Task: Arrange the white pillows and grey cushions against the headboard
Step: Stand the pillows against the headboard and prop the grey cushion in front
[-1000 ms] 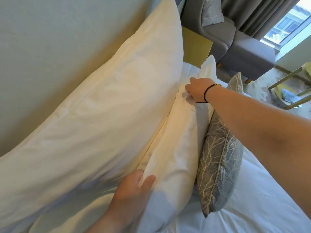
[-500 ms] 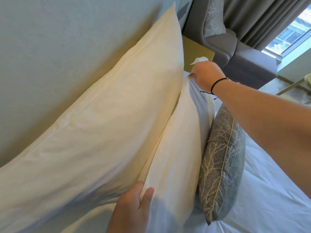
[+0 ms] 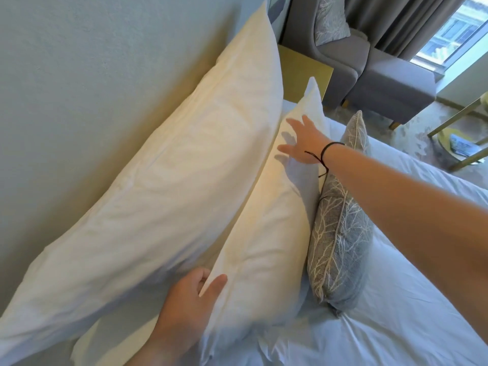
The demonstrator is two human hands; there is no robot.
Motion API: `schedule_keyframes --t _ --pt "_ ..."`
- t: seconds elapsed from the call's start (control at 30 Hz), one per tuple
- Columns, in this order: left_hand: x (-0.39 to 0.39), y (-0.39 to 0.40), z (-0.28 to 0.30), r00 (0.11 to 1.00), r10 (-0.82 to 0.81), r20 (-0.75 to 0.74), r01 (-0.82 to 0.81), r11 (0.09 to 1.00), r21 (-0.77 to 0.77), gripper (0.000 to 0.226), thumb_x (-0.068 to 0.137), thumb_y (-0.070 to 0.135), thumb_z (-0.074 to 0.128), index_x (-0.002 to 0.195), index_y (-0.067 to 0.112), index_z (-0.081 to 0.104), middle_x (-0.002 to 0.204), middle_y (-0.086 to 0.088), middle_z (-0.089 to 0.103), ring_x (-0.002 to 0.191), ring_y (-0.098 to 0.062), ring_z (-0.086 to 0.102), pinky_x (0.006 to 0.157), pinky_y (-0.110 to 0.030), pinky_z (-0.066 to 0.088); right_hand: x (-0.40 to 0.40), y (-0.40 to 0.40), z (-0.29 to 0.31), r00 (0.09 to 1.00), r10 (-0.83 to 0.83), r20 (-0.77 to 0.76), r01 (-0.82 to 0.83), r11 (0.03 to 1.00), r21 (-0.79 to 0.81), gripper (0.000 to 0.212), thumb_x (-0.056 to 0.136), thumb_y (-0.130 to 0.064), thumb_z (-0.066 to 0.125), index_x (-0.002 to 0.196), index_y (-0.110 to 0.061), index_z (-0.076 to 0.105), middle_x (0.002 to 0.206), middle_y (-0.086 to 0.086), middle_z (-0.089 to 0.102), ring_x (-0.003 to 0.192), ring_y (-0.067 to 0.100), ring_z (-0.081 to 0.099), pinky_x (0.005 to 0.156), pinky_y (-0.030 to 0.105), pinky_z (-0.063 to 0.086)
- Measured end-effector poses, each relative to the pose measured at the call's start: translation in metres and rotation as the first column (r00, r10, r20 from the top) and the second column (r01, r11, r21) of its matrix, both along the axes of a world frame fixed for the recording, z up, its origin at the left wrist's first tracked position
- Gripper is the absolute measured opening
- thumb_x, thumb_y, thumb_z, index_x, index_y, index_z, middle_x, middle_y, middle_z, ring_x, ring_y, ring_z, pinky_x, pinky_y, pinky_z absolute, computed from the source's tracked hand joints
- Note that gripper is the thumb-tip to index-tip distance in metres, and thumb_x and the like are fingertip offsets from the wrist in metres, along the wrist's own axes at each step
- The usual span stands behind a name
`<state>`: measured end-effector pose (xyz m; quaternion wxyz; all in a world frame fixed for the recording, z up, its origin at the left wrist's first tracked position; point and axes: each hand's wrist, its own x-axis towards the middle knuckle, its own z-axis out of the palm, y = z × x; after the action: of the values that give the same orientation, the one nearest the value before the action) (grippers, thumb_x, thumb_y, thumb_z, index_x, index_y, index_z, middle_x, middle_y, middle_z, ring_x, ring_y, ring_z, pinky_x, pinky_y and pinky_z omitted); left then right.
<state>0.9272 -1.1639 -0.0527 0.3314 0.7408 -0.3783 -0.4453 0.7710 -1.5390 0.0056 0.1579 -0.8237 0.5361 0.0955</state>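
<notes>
A large white pillow (image 3: 163, 186) leans against the pale headboard (image 3: 79, 75). In front of it stands a second white pillow (image 3: 266, 233). A grey cushion with a white branch pattern (image 3: 340, 233) stands on edge against that second pillow. My left hand (image 3: 192, 305) holds the near edge of the second pillow, thumb on its front and fingers behind. My right hand (image 3: 303, 143) is spread flat with straight fingers over the pillow's far upper part, a black cord on its wrist.
White bed sheet (image 3: 396, 313) spreads to the right. Beyond the bed's far end stand a gold bedside table (image 3: 303, 72) and a grey armchair (image 3: 383, 70) with a patterned cushion (image 3: 331, 19). A gold-framed side table (image 3: 464, 143) stands by the window.
My right hand let go of the second pillow's far top corner and opened flat lower on its face. The pillow settled back against the large one. My left hand kept its hold.
</notes>
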Motion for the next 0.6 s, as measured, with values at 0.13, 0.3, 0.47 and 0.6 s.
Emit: schedule_keyframes --t 0.13,0.3,0.47,0.6 --pt "0.012 0.016 -0.009 0.994 -0.101 0.041 0.096 0.991 0.094 0.041 0.091 0.041 0.063 0.054 0.031 0.048 0.046 0.01 0.04 0.044 -0.004 0.033 0.045 -0.023 0.027 -0.013 0.063 -0.019 0.997 0.077 0.027 -0.08 0.988 0.135 0.082 0.086 -0.063 0.054 0.15 -0.021 0.024 0.158 0.013 0.019 0.144 0.033 0.022 0.113 0.05 0.026" --pt "0.026 0.036 -0.018 0.978 -0.054 0.202 0.05 0.998 0.025 0.048 0.09 0.039 0.064 0.053 0.023 0.038 0.044 0.008 0.034 0.044 -0.007 0.031 0.045 -0.024 0.028 -0.023 0.145 -0.038 0.984 0.174 -0.05 -0.163 0.973 0.164 0.085 0.085 -0.068 0.049 0.152 -0.028 0.013 0.163 0.008 -0.002 0.148 0.035 0.004 0.116 0.055 0.022" --pt "0.027 0.035 -0.014 0.848 -0.24 0.472 0.18 0.969 0.17 0.051 0.093 0.05 0.053 0.056 0.017 0.041 0.049 0.003 0.051 0.053 -0.013 0.052 0.051 -0.034 0.036 -0.026 0.183 -0.025 0.981 0.158 0.11 -0.177 0.964 0.199 0.071 0.089 -0.059 0.053 0.149 -0.03 0.029 0.163 0.007 0.008 0.148 0.027 0.009 0.116 0.044 0.018" --pt "0.025 0.029 0.003 0.684 -0.371 0.628 0.197 0.923 0.331 0.039 0.094 0.056 0.043 0.07 0.025 0.044 0.063 0.007 0.056 0.072 -0.02 0.062 0.055 -0.031 0.045 -0.067 0.195 -0.008 0.927 0.031 0.373 -0.01 0.998 -0.058 0.058 0.088 -0.057 0.056 0.14 -0.033 0.045 0.157 0.001 0.029 0.143 0.023 0.025 0.114 0.04 0.022"
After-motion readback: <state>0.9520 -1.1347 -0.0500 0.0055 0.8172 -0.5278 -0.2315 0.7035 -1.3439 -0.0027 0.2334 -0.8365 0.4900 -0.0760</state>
